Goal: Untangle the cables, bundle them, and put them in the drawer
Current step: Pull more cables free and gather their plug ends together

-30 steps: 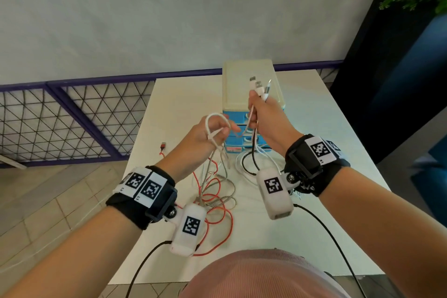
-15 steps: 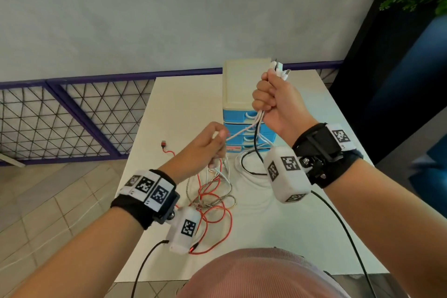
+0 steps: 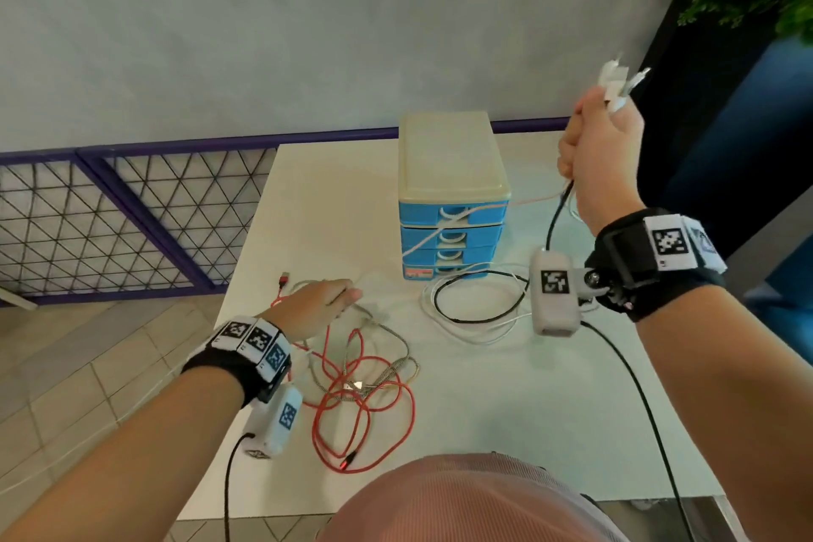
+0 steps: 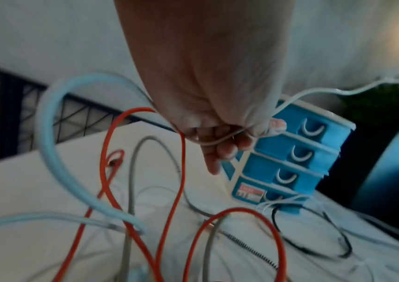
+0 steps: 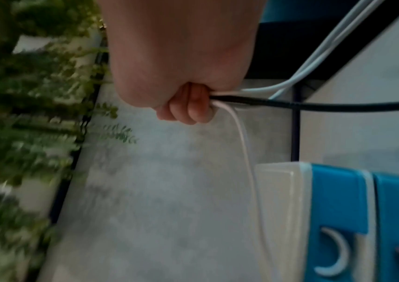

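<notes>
Right hand (image 3: 600, 154) raised right of drawer unit (image 3: 453, 194), fist clenched round white cables (image 5: 319, 57) and black cable (image 5: 338, 105); plug ends (image 3: 618, 84) poke above fist, blurred; left hand (image 3: 316, 306) low over table (image 3: 325, 207), fingers pinching one white cable (image 4: 297, 96) that runs taut across drawer fronts toward right fist; red cable (image 3: 365, 414) and braided cable (image 3: 396, 365) tangled on table; drawers closed; right wrist view smeared; fingertip detail unclear.
</notes>
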`<state>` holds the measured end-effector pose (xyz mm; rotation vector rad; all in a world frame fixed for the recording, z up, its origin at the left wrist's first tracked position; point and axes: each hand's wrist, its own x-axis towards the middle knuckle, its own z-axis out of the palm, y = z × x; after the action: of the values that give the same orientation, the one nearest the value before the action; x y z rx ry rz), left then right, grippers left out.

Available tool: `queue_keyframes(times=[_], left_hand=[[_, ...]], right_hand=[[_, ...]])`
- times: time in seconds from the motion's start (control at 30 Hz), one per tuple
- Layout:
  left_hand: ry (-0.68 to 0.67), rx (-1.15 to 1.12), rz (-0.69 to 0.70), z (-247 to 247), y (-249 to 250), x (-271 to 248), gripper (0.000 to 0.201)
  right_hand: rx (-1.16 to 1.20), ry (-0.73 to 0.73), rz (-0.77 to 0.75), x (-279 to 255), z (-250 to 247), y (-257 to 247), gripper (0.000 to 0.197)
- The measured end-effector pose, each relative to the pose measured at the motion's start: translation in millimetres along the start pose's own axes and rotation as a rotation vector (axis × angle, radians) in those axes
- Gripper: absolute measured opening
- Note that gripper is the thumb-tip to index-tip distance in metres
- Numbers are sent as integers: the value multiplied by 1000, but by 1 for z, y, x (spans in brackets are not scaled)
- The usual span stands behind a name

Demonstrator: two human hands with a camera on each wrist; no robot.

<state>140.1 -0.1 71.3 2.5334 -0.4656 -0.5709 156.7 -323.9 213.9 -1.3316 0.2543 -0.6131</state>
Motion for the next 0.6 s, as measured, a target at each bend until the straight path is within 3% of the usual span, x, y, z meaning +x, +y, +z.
queue_keyframes(times=[0.07,0.13,0.23,0.3,0.43,0.6], left_hand=[[-30,137,-26,-5,8,3,41],[-14,247,1,-11,28,9,44],[41,262,51,-20,62,18,35],[71,232,101,-25,84,19,26],[72,73,204,-33,104,17,27],[60,-616,83,-36,92,10,31]], right_hand=[[-311,-81,-148,-10,2,4,28],[-620,-312,-225,-30,12,11,23],[-858,-762,-129,-59,27,32,23],[-979,-936,-81,-72,32,48,30],[-984,-930,-73,-79,33,59,29],[-949,-714,-80,-59,25,44,39]])
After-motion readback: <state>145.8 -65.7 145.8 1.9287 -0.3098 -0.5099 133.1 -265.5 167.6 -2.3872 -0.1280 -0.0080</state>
